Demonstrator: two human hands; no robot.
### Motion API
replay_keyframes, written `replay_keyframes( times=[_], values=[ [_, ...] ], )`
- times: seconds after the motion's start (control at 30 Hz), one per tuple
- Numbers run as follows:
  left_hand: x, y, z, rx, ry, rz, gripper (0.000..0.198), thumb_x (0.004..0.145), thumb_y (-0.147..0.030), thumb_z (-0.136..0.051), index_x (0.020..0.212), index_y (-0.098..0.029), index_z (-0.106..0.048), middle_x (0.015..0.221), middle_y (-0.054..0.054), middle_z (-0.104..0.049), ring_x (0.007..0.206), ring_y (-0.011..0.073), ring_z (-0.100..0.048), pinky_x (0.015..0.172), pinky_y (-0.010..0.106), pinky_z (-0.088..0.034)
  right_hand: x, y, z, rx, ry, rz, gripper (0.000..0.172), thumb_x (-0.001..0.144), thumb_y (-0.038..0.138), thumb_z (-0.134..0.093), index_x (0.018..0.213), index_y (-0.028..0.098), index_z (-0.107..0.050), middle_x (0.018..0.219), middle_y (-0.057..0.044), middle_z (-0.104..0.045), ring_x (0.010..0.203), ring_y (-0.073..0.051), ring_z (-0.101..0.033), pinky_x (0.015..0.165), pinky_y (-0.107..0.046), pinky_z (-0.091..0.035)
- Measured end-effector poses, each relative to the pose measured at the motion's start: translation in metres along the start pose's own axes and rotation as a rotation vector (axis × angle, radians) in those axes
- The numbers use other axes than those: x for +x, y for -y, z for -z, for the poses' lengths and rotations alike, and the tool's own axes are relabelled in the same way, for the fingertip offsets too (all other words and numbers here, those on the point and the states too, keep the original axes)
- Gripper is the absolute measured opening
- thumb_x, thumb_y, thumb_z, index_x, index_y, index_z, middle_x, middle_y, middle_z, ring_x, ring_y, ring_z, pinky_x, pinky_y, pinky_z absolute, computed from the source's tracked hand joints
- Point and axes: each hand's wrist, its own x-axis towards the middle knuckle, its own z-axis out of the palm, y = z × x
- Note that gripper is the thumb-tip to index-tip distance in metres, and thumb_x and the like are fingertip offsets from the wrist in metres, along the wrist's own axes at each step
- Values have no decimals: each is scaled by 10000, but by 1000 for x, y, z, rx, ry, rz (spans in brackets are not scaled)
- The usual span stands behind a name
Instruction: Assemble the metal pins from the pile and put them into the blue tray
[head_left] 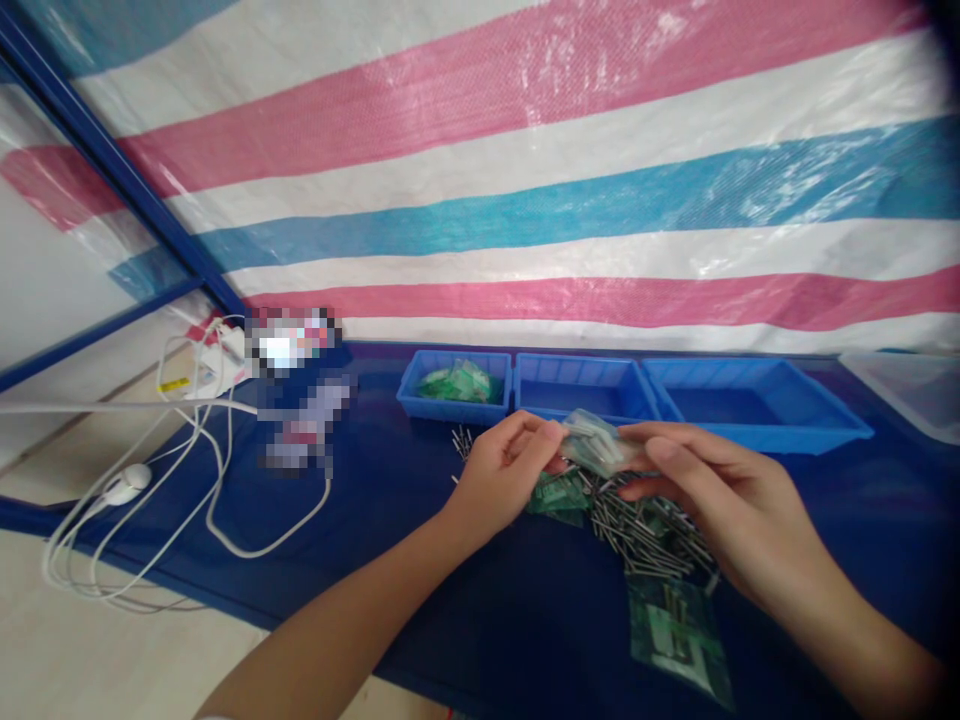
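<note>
Both my hands meet above the dark blue table [420,590], pinching a small clear plastic bag [596,445] between them. My left hand [502,475] grips its left edge with thumb and fingertips. My right hand [720,500] holds the right side, fingers closed on it. Directly under the hands lies a loose heap of thin metal pins [645,530]. A green-printed small bag [559,495] lies beside the heap, and another green bag [675,630] lies nearer to me.
Three blue plastic trays stand in a row at the back: the left one [454,385] holds green bags, the middle [581,385] and right [750,400] look empty. A clear bin [911,390] sits far right. White cables [187,470] trail at the left. A striped tarp [525,170] hangs behind.
</note>
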Motion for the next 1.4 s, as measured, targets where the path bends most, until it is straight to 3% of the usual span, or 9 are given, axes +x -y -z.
replay_keyframes(
  times=[0.17,0.33,0.53,0.67,0.8,0.97,1.2,1.3,1.4],
  values=[
    [2,7,1,2,4,-72,190,823,-317,-649,930,-172,-588,796,8,-647,702,125,-643,698,254,-526,0,8,-8,-56,-49,109,171,724,375,-756,829,244,-722,729,-10,-738,490,-163,-674,497,-273,-608],
    [1,7,2,59,5,-43,372,842,-278,-623,1200,-197,-561,889,31,-686,735,137,-673,732,270,-555,-2,0,-6,-166,-75,202,133,774,342,-718,875,257,-705,785,-15,-738,537,-164,-685,530,-280,-615],
    [3,2,5,137,-12,-143,256,873,-291,-586,1094,-175,-645,987,55,-701,761,139,-681,723,258,-560,-5,-6,-1,-283,-18,287,223,835,334,-656,1051,278,-651,888,-24,-710,670,-163,-690,622,-284,-600],
    [14,-6,23,143,-241,-261,257,873,-299,-602,1103,-184,-601,858,21,-690,726,125,-670,733,254,-542,-6,-4,-1,-216,-30,297,310,865,333,-619,1166,283,-564,1058,-45,-650,793,-169,-677,672,-299,-577],
    [32,-14,56,113,-545,-369,238,882,-330,-595,1074,-198,-550,786,-4,-658,751,127,-669,716,238,-519,-5,-2,0,-166,-48,286,309,876,331,-602,1173,299,-524,1098,-44,-601,824,-174,-657,664,-310,-546],
    [45,-18,97,383,-652,-441,240,896,-322,-558,1088,-178,-573,824,21,-661,773,138,-640,718,241,-487,-5,-1,-1,-164,-41,279,302,878,332,-595,1166,294,-513,1086,-46,-592,799,-167,-644,634,-303,-528],
    [44,-24,134,1024,-710,-294,304,909,-303,-466,1138,-160,-607,891,50,-691,822,191,-634,796,304,-472,-7,-1,-1,-163,-29,288,312,877,328,-597,1176,296,-516,1073,-39,-591,760,-142,-635,626,-280,-521],
    [45,-24,140,1155,-613,-125,315,907,-282,-427,1120,-170,-631,906,54,-702,827,202,-645,787,304,-474,-7,0,-1,-179,-18,287,318,877,317,-598,1183,301,-514,1073,-35,-588,750,-133,-631,623,-269,-519],
    [46,-23,139,1205,-474,-64,273,883,-281,-460,1011,-192,-685,879,50,-698,843,211,-647,799,305,-476,-7,1,0,-178,-10,289,317,882,316,-590,1187,304,-506,1071,-34,-581,741,-128,-628,605,-257,-518]
  ],
)
